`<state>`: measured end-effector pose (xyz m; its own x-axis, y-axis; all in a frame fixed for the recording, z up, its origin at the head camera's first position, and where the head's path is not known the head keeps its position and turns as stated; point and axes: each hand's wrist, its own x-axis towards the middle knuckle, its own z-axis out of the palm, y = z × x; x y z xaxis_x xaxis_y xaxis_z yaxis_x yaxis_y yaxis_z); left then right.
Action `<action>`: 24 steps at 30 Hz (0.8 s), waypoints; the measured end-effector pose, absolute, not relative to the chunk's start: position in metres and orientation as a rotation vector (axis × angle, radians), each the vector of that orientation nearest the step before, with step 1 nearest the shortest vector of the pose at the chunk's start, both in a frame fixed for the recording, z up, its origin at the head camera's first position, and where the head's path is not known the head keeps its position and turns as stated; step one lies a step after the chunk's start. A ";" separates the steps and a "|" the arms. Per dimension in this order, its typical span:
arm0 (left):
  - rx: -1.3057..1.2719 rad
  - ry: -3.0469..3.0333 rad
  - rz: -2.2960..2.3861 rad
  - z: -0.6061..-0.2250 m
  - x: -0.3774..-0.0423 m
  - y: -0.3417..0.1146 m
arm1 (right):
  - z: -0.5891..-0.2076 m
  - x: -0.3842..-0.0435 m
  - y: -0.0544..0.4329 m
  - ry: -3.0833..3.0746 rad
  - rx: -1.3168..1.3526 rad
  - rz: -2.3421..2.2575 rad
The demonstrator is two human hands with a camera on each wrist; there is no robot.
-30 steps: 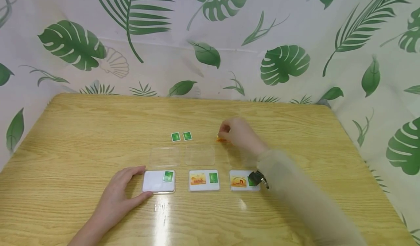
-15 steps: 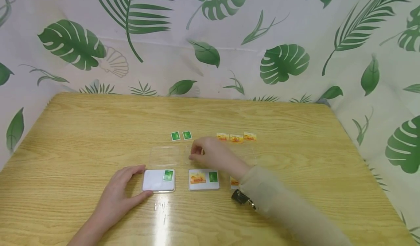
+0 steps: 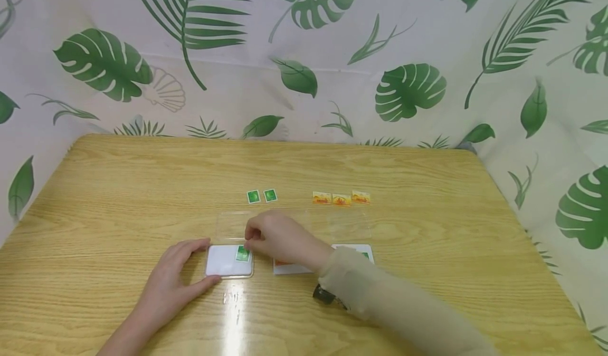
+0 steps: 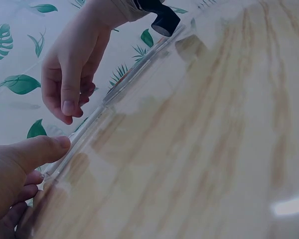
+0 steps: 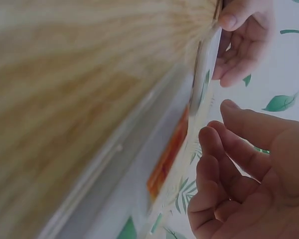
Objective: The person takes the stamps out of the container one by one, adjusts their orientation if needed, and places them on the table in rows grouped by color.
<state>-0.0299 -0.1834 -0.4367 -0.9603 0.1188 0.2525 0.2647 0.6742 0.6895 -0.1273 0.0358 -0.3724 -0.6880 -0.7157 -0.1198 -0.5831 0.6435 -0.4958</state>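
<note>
My left hand (image 3: 173,282) grips the left end of a shallow clear plastic case (image 3: 230,277) between thumb and forefinger. A white card (image 3: 220,261) lies inside, with a green stamp (image 3: 243,254) at its upper right. Close over that stamp is my right hand (image 3: 285,237), fingers loosely bent; in the right wrist view its thumb (image 5: 254,119) stands apart from the fingers and nothing shows between them. From the head view I cannot tell whether the fingertips touch the stamp. The middle white card (image 3: 292,270) is mostly behind the right hand, its orange stamp (image 5: 169,154) visible from the right wrist.
Two green stamps (image 3: 262,195) lie farther back on the table (image 3: 142,187). Right of them are three orange stamps (image 3: 341,200). Clear lids (image 3: 349,227) form a row behind the cards. The right card (image 3: 349,247) is partly covered by my sleeve (image 3: 380,287).
My right hand has left the orange stamps and moved left and nearer, over the left card. All three orange stamps now show on the table. The left hand keeps its grip.
</note>
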 end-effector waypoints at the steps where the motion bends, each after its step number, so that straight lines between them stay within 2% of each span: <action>1: -0.313 -2.701 -1.155 -0.437 -0.030 -0.183 | -0.373 -0.127 0.034 2.557 -1.044 -0.615; 24: -0.309 -2.717 -1.170 -0.436 -0.029 -0.183 | -0.378 -0.125 0.024 2.549 -1.010 -0.493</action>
<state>-0.0286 -0.1834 -0.4360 -0.9645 0.1229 0.2335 0.2541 0.6713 0.6962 -0.1251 0.0237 -0.3781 -0.6824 -0.7046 -0.1947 -0.5813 0.6845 -0.4398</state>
